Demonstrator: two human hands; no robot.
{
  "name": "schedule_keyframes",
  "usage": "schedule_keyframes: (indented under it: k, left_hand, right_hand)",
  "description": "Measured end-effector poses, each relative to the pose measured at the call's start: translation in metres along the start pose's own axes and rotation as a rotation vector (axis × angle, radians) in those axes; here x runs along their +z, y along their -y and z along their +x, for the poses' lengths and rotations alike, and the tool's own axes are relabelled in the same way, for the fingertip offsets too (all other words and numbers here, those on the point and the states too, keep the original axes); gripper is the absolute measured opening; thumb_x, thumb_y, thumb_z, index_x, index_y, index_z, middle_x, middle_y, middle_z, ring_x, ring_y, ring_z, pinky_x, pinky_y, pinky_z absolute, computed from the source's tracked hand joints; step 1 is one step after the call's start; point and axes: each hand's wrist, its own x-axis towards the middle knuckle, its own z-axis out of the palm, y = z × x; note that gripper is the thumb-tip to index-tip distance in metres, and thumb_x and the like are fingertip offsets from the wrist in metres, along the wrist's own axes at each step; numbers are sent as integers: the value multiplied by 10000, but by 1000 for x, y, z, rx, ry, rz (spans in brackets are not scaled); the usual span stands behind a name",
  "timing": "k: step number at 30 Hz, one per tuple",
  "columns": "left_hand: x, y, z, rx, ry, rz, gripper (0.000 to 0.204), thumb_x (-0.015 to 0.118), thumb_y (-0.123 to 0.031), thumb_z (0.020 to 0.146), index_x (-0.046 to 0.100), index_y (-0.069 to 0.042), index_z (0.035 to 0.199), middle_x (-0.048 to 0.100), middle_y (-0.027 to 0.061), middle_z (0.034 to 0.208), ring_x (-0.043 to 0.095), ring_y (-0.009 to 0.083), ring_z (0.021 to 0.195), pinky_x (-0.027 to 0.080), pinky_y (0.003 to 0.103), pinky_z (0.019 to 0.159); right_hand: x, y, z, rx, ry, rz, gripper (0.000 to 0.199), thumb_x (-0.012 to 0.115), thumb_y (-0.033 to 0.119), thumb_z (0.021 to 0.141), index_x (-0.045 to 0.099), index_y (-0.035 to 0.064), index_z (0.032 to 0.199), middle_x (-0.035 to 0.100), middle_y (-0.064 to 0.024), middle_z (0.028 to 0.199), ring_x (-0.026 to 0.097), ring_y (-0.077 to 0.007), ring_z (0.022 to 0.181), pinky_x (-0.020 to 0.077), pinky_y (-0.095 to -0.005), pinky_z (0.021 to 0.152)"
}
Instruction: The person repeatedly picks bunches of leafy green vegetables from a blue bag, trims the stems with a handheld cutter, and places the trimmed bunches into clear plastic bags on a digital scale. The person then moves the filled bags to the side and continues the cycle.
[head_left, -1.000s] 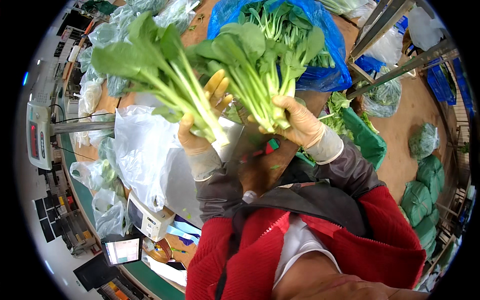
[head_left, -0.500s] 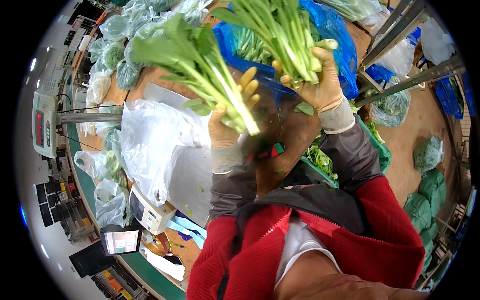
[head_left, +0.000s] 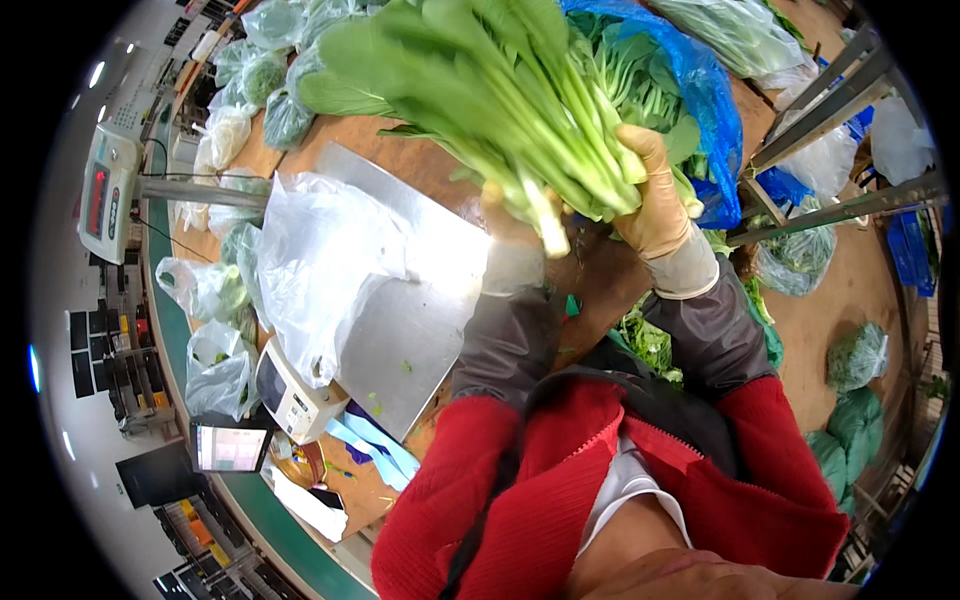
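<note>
A large bunch of leafy greens (head_left: 500, 100), broad green leaves on pale thick stems, is raised in front of me with its cut ends toward me. My right hand (head_left: 660, 205), in a pale glove, is closed around the stems at the bunch's right side. At the left side, my left hand (head_left: 503, 215) grips the stems from below. Its fingers are mostly hidden by the greens and smeared by motion. Just beyond the bunch, an open blue plastic bag (head_left: 715, 130) holds more greens.
A clear plastic bag (head_left: 325, 265) lies across a steel weighing plate (head_left: 400, 355) at left, near a scale display (head_left: 110, 195) on a post. Bagged vegetables (head_left: 290, 120) line the far left. A metal frame (head_left: 830, 105) stands at right; leafy scraps (head_left: 645, 345) sit close to my right forearm.
My left hand has moved right, bringing its greens against those in my right hand, so two separate bunches now form one. My right hand has come slightly nearer to me.
</note>
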Motion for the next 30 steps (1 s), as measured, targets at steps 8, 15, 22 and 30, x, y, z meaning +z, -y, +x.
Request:
schedule_keyframes:
  k: [8, 15, 22, 30]
  left_hand:
    - [-25, 10, -30, -94, -312, 89, 695, 684, -395, 726, 434, -48, 1274, 526, 129, 1212, 513, 294, 1108, 426, 443, 966]
    - [-26, 12, -20, -243, -406, -80, 679, 707, -243, 720, 398, -35, 1287, 520, 134, 1198, 515, 308, 1105, 436, 472, 959]
    - [-27, 30, -24, -284, -308, -167, 634, 692, -289, 753, 429, -65, 1285, 502, 124, 1257, 466, 315, 1164, 352, 505, 1017]
    - [-12, 18, -17, -626, -312, 371, 359, 624, -129, 787, 537, 1, 1111, 611, 99, 963, 604, 213, 852, 514, 354, 744]
  right_hand:
    - [-70, -25, 1, -201, -226, -1093, 557, 553, 359, 862, 461, -27, 1254, 556, -144, 1101, 528, -193, 998, 396, -291, 911]
    - [-89, -31, -10, -95, -399, -377, 413, 520, 126, 893, 413, -14, 1266, 573, -110, 1088, 608, -193, 922, 498, -291, 784]
    - [-101, -26, -23, -117, -325, -482, 428, 543, 121, 895, 408, -18, 1276, 556, -102, 1139, 565, -158, 985, 458, -275, 846]
    - [-110, -26, -17, 115, -208, -649, 620, 701, 262, 807, 391, 2, 1277, 559, -95, 1123, 514, -144, 1030, 412, -256, 883]
